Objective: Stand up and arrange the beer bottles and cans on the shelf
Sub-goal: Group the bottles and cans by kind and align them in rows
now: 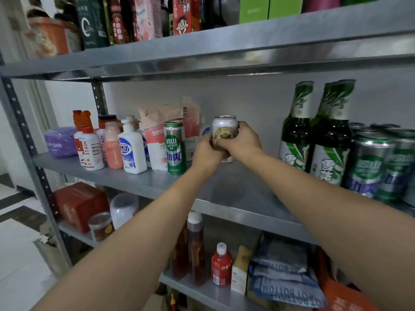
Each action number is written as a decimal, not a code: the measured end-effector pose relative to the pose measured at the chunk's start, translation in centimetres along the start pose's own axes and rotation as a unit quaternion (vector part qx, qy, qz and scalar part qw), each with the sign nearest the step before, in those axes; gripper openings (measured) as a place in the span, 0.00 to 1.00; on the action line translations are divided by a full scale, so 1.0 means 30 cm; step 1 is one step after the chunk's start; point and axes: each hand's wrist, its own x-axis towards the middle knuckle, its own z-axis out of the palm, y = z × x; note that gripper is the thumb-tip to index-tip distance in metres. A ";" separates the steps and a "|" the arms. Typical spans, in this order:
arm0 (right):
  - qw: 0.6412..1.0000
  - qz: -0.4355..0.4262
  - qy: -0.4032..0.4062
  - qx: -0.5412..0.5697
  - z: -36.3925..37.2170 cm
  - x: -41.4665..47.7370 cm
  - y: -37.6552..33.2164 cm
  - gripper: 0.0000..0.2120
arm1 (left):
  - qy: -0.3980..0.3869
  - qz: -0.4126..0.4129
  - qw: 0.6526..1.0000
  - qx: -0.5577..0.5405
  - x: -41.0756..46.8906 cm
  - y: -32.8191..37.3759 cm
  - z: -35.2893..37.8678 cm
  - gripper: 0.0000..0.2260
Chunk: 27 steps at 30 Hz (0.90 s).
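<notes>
A white beer can with a gold emblem [225,127] stands upright near the back of the grey middle shelf [235,187]. My left hand [205,153] grips its lower left side and my right hand [241,140] wraps its right side. A tall green and silver beer can [175,147] stands upright just left of my hands. At the right stand two green beer bottles [296,126] [332,131], upright, with several green cans [368,164] packed in front of and beside them.
Cleaning bottles [132,147], a purple tub [61,141] and pink pouches [157,131] fill the shelf's left end. The upper shelf [224,48] hangs close overhead with cartons. Below sit a red box [80,205], jars and sauce bottles [195,245].
</notes>
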 end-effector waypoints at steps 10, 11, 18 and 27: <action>1.000 -0.023 -0.011 -0.001 -0.351 -0.290 -0.097 0.24 | -0.037 0.038 0.998 -0.029 -0.274 0.202 0.045 0.33; 1.000 -0.021 -0.013 0.001 -0.381 -0.318 -0.100 0.25 | -0.034 0.037 0.998 -0.026 -0.302 0.218 0.059 0.35; 1.000 -0.009 -0.008 0.023 -0.566 -0.459 -0.045 0.25 | -0.062 0.046 0.997 -0.028 -0.434 0.271 0.192 0.34; 1.000 0.026 0.016 0.001 -0.782 -0.512 0.003 0.26 | -0.081 0.078 0.992 -0.052 -0.501 0.367 0.389 0.30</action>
